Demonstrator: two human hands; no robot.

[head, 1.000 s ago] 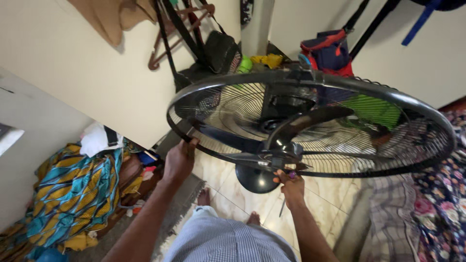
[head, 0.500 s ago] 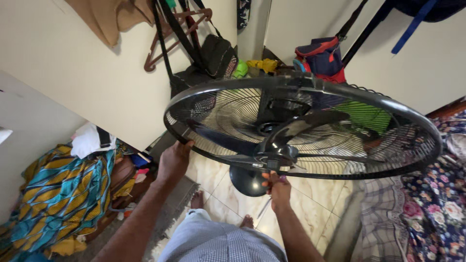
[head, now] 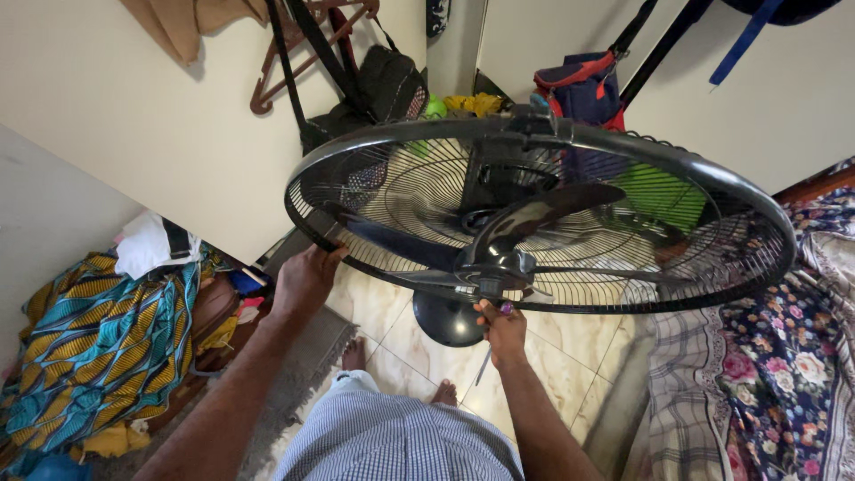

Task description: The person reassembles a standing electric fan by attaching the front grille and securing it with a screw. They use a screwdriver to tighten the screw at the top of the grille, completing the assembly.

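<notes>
A black standing fan fills the middle of the head view, tilted toward me with its front grille off and its dark blades [head: 543,223] bare inside the rear wire guard. My left hand [head: 303,278] grips the guard's round rim [head: 712,174] at its lower left edge. My right hand [head: 500,327] is under the blade hub [head: 492,265], fingers closed on a thin tool with a purple handle [head: 485,361] whose metal shaft hangs down. The fan's round base [head: 450,321] stands on the tiled floor.
A cream wall [head: 134,134] runs along the left with hangers and black bags [head: 392,85] hung on it. A heap of patterned cloth [head: 98,347] lies at the left. A floral and checked bedcover [head: 766,374] is at the right. My bare feet [head: 356,354] stand on a mat.
The view has drifted, so the fan sits a little higher and further left in the frame. Both hands keep their hold at the rim and under the hub.
</notes>
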